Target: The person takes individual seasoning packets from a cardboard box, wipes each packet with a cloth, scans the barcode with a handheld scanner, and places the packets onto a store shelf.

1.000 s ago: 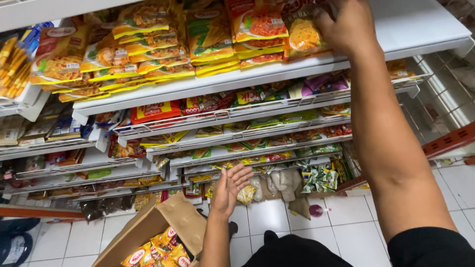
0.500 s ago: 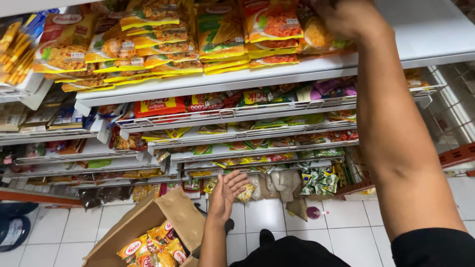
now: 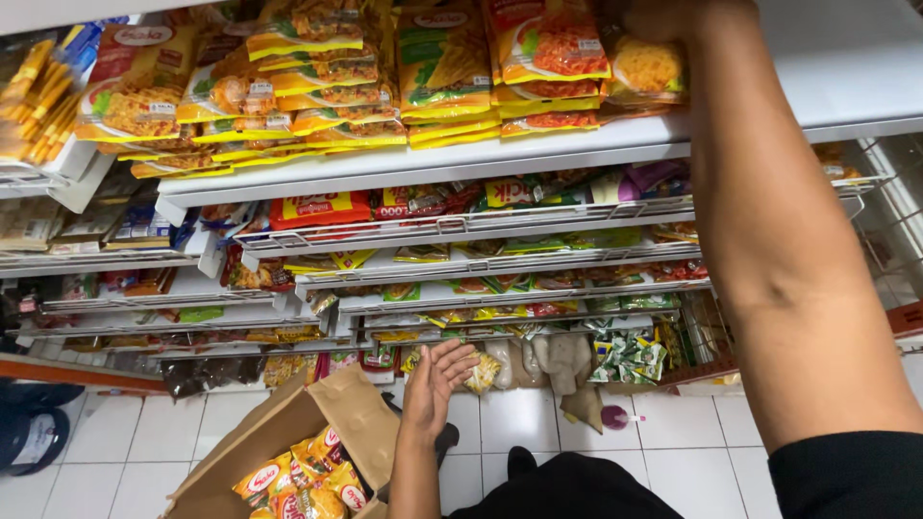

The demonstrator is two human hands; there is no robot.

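Cardboard box (image 3: 288,437) holds yellow noodle packets (image 3: 298,481); left hand (image 3: 437,380) spread empty, right hand (image 3: 673,19) grips shelf packet (image 3: 649,72).

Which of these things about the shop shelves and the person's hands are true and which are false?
1. The right hand is up at the top shelf, on an orange-yellow packet. True.
2. The left hand holds a packet. False: it is open and empty, fingers spread.
3. The cardboard box on the floor has yellow packets in it. True.
4. The floor is brown wood. False: it is white tile.
5. The box is closed. False: its flaps stand open.
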